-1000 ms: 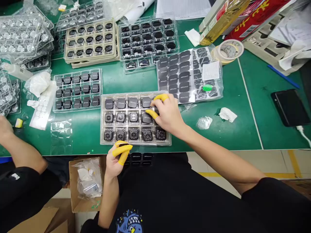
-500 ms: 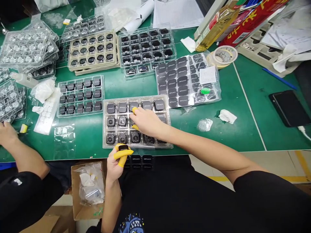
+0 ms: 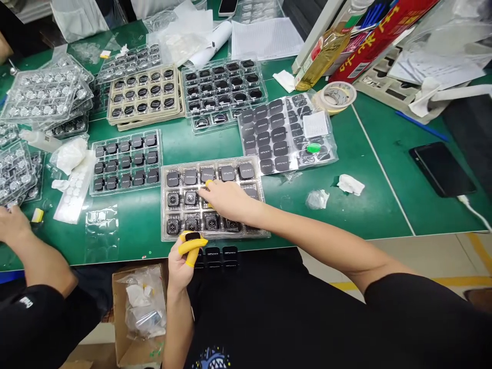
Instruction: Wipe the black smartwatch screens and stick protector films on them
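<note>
My left hand, with yellow finger cots, grips a clear sheet of black square stickers at the table's front edge. Just beyond it lies a clear plastic tray of square black smartwatch bodies. Its back row carries dark labels with print, and sensor backs show on watch bodies farther forward. Over the tray's middle row, my right hand has its cot-covered fingers closed around one compartment. What lies between those fingers is hidden by the hand, and the forearm covers the tray's right side.
Left of the tray sits another tray of black square pieces. Behind are stacked trays, a bagged label sheet and a tape roll. A phone lies right. At the left edge is a co-worker's hand.
The camera view has shifted slightly, moving the tabletop things in the picture. My right hand stays at the middle row with a small finger shift; my left hand still grips the sticker sheet.
</note>
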Tool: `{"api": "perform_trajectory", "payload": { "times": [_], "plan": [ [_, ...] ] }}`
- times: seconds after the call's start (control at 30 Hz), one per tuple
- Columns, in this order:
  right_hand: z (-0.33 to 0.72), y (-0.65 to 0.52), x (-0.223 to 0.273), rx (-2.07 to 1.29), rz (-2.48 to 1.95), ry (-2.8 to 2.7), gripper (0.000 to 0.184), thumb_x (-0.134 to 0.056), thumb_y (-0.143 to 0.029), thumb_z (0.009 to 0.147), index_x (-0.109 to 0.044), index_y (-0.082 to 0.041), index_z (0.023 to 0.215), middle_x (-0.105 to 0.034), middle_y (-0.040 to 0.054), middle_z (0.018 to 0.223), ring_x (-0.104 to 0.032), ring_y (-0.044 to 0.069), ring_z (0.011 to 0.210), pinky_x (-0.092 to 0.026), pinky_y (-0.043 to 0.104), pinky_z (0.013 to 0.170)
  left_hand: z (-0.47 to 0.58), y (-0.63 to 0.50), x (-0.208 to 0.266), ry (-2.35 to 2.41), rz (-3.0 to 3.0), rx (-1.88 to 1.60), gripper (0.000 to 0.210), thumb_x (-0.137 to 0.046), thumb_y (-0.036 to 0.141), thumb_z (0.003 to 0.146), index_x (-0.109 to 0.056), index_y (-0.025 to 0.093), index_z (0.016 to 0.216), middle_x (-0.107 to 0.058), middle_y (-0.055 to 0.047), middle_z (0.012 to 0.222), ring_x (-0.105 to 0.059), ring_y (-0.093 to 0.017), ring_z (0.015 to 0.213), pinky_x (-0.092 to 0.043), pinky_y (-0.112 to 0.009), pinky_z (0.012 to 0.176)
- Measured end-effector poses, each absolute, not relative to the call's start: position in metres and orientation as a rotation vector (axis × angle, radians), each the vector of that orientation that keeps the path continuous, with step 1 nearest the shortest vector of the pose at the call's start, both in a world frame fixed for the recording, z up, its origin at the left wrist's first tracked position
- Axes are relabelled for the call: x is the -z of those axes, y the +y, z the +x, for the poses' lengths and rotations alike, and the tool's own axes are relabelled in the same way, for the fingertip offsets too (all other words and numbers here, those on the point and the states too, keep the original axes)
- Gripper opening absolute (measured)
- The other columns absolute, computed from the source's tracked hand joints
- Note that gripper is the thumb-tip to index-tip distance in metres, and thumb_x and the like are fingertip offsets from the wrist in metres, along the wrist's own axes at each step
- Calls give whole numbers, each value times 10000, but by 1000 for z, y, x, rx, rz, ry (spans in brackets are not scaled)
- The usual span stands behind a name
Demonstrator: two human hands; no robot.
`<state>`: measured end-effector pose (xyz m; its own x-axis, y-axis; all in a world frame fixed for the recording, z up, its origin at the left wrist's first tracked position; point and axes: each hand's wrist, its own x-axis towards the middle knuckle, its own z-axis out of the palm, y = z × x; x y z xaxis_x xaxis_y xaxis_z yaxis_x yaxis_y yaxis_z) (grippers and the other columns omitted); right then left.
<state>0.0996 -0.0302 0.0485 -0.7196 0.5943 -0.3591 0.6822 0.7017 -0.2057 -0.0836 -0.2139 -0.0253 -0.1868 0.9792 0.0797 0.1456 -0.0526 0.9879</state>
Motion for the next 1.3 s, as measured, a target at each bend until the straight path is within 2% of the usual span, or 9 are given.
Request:
{"api": "perform_trajectory", "payload": {
  "times": [0.13,0.33,0.57,0.67,0.8,1.03,1.17,1.23,1.3],
  "plan": [
    [98,-25,-52,444,994,2617,378,-485,-87,1073,-632,-173,1411,-718,194,1280,-737,309,1147,-447,337,750,-82,-214,26,1445,1252,-1322,156,-845,401,975,-932,271,980,-866,-76,976,-797,-217,934,-649,-333,866],
    [95,-13,-57,422,858,2632,429,-529,-156,1073,-626,-265,1476,-728,164,1274,-768,245,896,-397,314,686,-80,-213,23,1482,1237,-1321,186,-852,438,964,-933,271,961,-867,-84,1003,-795,-225,942,-652,-345,862],
    [100,-9,-51,363,724,2685,411,-515,-228,1095,-663,-268,1476,-740,171,1261,-764,263,902,-381,322,682,-79,-217,25,1487,1161,-1338,149,-854,403,971,-933,280,999,-865,-82,1054,-805,-210,969,-653,-316,880],
    [100,-5,-49,349,683,2700,406,-567,-288,1096,-660,-279,1492,-752,159,1240,-751,252,868,-381,319,679,-77,-217,24,1490,1157,-1331,182,-857,435,965,-932,270,984,-862,-89,1058,-796,-210,944,-653,-321,859],
    [99,-2,-44,322,683,2718,407,-579,-360,1110,-640,-270,1502,-725,179,1312,-740,247,855,-384,320,680,-76,-215,22,1471,1160,-1335,227,-839,476,975,-930,268,973,-860,-90,1034,-791,-217,941,-658,-341,871],
    [102,-19,-40,276,777,2759,351,-528,-235,1084,-685,-224,1398,-713,200,1311,-771,266,904,-348,302,629,-75,-215,21,1489,1194,-1297,260,-800,486,998,-934,266,958,-851,-99,1011,-789,-235,943,-656,-364,883],
    [114,-26,-32,230,826,2808,354,-501,-127,1033,-745,-174,1285,-743,193,1117,-783,318,963,-342,305,556,-71,-216,17,1541,1233,-1234,311,-723,481,1040,-938,271,960,-854,-112,1035,-785,-252,958,-674,-411,917],
    [124,-25,-19,283,881,2851,388,-474,-135,1024,-750,-177,1294,-743,183,1098,-778,311,891,-384,323,531,-67,-216,15,1590,1241,-1216,291,-703,437,1050,-935,277,980,-848,-117,1036,-780,-262,952,-681,-435,905],
    [135,-23,-7,587,1071,2923,447,-452,-170,1018,-737,-211,1361,-740,164,1101,-749,288,786,-479,362,555,-61,-214,15,1656,1222,-1224,270,-691,396,1058,-928,271,1032,-841,-125,1052,-777,-266,958,-683,-445,910]
  ]
}}
